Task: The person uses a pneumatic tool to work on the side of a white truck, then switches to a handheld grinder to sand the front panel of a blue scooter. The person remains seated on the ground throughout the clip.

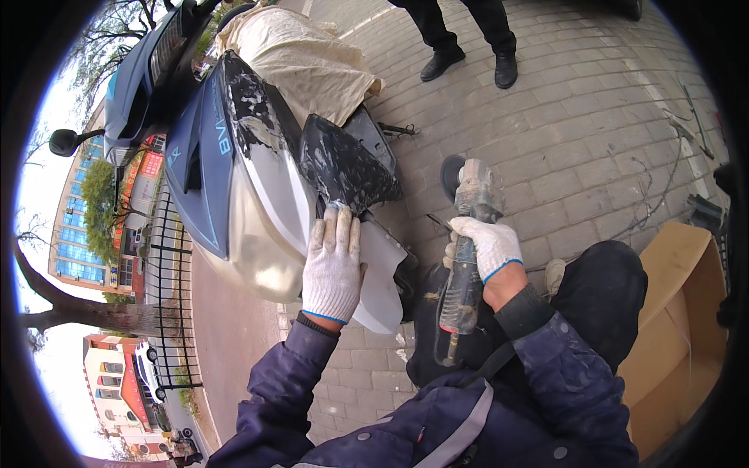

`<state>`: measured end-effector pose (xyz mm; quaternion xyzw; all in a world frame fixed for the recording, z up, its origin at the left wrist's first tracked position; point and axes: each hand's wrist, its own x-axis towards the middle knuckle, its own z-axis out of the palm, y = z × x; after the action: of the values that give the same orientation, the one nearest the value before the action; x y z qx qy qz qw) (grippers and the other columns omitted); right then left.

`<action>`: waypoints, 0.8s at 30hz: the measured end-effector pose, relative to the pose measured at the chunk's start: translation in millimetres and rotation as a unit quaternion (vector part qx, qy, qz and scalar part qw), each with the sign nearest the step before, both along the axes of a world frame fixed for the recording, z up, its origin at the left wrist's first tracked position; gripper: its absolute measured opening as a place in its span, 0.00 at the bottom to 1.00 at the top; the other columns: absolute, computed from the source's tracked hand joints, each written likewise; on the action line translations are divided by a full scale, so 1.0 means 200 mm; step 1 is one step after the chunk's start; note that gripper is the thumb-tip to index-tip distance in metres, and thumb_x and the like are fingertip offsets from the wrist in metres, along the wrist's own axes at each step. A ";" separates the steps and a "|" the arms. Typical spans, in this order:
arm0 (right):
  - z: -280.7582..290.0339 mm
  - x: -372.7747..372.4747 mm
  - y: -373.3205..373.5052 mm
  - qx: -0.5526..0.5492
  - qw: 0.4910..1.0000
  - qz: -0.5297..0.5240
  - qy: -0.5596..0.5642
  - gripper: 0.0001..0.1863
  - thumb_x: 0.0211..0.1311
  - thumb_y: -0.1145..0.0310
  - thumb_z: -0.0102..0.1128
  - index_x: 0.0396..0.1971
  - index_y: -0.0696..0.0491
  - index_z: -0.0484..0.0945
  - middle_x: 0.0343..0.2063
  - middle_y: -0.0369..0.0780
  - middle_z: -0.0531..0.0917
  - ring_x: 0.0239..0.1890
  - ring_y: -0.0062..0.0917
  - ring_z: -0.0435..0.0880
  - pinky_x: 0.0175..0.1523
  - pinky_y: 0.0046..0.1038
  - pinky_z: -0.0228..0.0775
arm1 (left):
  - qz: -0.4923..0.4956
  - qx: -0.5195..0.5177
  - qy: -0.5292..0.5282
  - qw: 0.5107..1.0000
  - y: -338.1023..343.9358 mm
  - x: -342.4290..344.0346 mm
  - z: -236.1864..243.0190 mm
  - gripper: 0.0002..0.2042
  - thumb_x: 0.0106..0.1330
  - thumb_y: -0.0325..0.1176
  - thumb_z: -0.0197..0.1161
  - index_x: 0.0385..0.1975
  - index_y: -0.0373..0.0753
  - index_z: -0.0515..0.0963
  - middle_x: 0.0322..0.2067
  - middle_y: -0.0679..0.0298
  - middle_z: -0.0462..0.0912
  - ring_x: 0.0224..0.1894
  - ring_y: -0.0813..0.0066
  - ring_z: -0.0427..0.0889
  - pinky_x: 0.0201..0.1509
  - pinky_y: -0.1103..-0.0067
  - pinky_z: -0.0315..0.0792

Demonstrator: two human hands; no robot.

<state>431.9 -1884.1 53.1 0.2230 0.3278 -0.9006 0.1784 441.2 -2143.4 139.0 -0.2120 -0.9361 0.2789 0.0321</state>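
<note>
My left hand [334, 265], in a white knit glove with a blue cuff, lies flat on a scooter's body panel with its fingers stretched out together. Dark marks show on its fingertips, close to a black, scuffed panel [343, 164]. The scooter [201, 168] is dark blue, with a silver-white strip and a bare, dull metallic-looking section. In my right hand [485, 248], also gloved, is a dusty angle grinder [465, 269], gripped around its body. Its round disc [452, 178] points away from me, apart from the scooter. The grinder's rear end is over my dark trousers.
A cream cloth [300, 58] covers part of the scooter at the far side. Another person's legs [468, 31] stand on the brick paving beyond. An open cardboard box [679, 335] is at my right. A cable [663, 195] trails over the paving. A black fence [173, 288] runs at left.
</note>
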 end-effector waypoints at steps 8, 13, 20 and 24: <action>-0.02 0.07 -0.13 0.010 0.999 0.048 0.007 0.11 0.69 0.67 0.76 0.40 0.58 0.85 0.27 0.41 0.87 0.24 0.28 0.89 0.31 0.33 0.83 | 0.279 0.560 -0.303 0.719 0.01 0.56 -0.16 0.34 0.82 0.52 0.62 0.75 0.29 0.71 0.71 0.45 0.79 0.68 0.50 0.85 0.71 0.65 0.78; -0.04 0.17 -0.35 -0.056 0.996 0.065 0.027 0.14 0.65 0.70 0.78 0.45 0.61 0.87 0.33 0.39 0.90 0.31 0.23 0.89 0.37 0.28 0.80 | 0.322 0.739 -0.235 0.543 0.23 0.62 -0.37 0.36 0.85 0.46 0.60 0.83 0.31 0.58 0.71 0.53 0.78 0.68 0.67 0.80 0.71 0.71 0.76; -0.04 0.25 -0.53 0.027 0.987 0.083 0.137 0.20 0.63 0.67 0.80 0.51 0.62 0.86 0.39 0.39 0.91 0.39 0.21 0.89 0.46 0.29 0.82 | 0.380 0.801 -0.193 0.420 0.23 0.68 -0.30 0.32 0.81 0.35 0.66 0.80 0.33 0.63 0.64 0.58 0.83 0.62 0.72 0.84 0.66 0.73 0.80; -0.04 0.30 -0.57 -0.008 0.986 0.138 0.091 0.20 0.66 0.69 0.78 0.54 0.60 0.85 0.43 0.38 0.91 0.42 0.20 0.89 0.50 0.28 0.81 | 0.384 0.779 -0.173 0.465 0.18 0.75 -0.32 0.38 0.79 0.32 0.67 0.84 0.34 0.56 0.64 0.58 0.83 0.63 0.73 0.83 0.67 0.74 0.78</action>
<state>491.7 -1997.8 45.5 0.0913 0.3634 -0.8863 0.2720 591.6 -2108.4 75.3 0.2372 -0.7396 -0.6236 -0.0890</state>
